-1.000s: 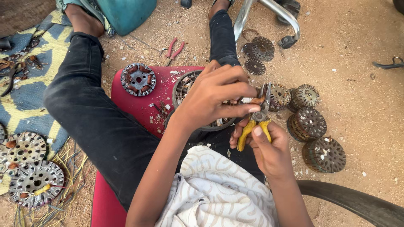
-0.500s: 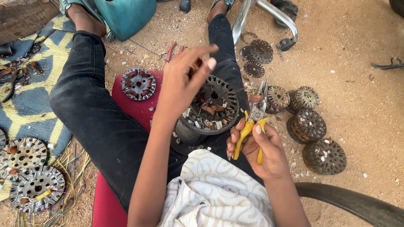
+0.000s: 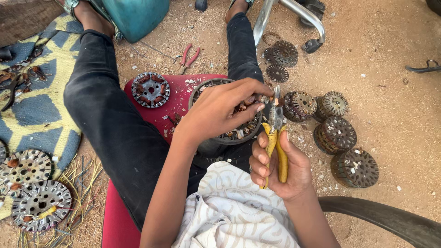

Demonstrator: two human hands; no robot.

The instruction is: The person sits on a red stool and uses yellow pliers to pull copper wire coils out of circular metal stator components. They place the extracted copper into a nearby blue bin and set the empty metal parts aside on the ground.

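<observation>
On sandy ground, we strip the stator [image 3: 229,131]: our left hand [image 3: 220,110] pinches its winding, our right hand [image 3: 280,167] clenches yellow pliers [image 3: 275,138] beside it; next comes a firm pull.

The left hand [image 3: 220,110] covers most of the round motor stator [image 3: 229,133], so its middle is hidden. What the pliers [image 3: 274,115] pinch is too small to tell. The teal container [image 3: 133,16] is cut by the top edge.
</observation>
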